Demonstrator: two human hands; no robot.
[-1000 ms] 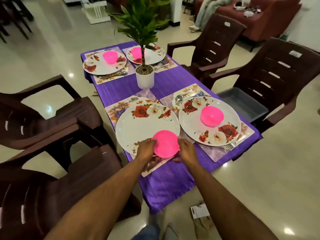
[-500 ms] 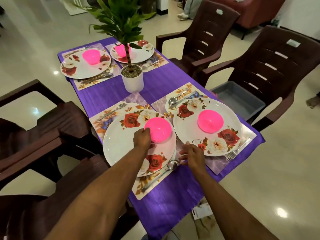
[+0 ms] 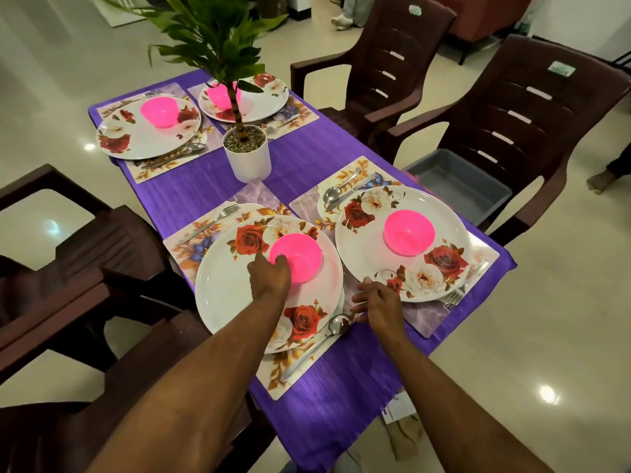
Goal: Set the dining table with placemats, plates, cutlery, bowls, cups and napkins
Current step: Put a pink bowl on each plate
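The left hand point(image 3: 269, 276) grips the near rim of the round pink plastic bowl point(image 3: 296, 257), which sits on the white rose-patterned plate point(image 3: 239, 285). The right hand point(image 3: 377, 302) rests loosely open, holding nothing, beside a steel spoon point(image 3: 338, 324) on the purple tablecloth point(image 3: 341, 387).

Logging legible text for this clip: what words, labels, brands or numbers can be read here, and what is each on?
No text can be read.
Green-and-white sticker on the near right chair: print too blurred.
Pale sticker on the far right chair: too small and blurred.
White card on the floor by the table's near end: dark marks, unreadable.
Plates, bowls and placemats carry flower patterns only, no lettering.
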